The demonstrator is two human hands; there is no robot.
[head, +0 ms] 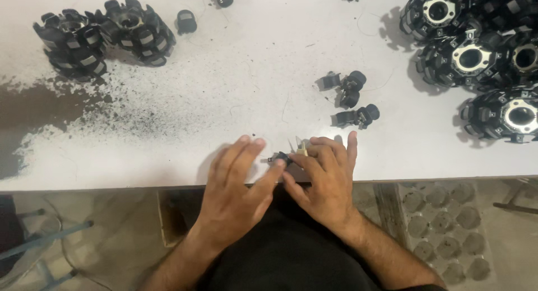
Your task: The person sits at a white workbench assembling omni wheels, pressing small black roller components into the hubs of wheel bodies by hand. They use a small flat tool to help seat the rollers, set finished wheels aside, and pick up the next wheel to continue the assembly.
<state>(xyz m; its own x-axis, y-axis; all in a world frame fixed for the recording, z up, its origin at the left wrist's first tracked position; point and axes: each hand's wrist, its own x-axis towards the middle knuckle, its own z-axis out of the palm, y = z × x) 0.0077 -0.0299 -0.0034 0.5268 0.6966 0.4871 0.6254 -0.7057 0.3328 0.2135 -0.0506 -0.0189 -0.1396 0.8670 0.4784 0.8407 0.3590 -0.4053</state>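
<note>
At the far left of my white desk (252,72) stand two finished black ring assemblies (101,36), each fitted round with small rollers, above a dark scatter of worn paint and grit (112,117); one loose roller (185,21) lies just beside them. At the near edge, my left hand (235,190) lies flat and spread, its fingers (272,176) wide except the tips that pinch a small black roller part (280,157). My right hand (325,179) meets it from the other side, fingers curled narrow around what looks like a thin yellowish tool or pin (302,147); how firmly it is held I cannot tell. Above it lie three loose black rollers (350,98). At far right, four or more ring assemblies with pale hubs (482,56) are heaped, touching and overlapping, so the count is unsure. The part sits right at the desk edge: a slip of the pinch, in my judgement, would send it down to the floor (443,229), and the thin piece could bend or jab a fingertip if pushed off line.
</note>
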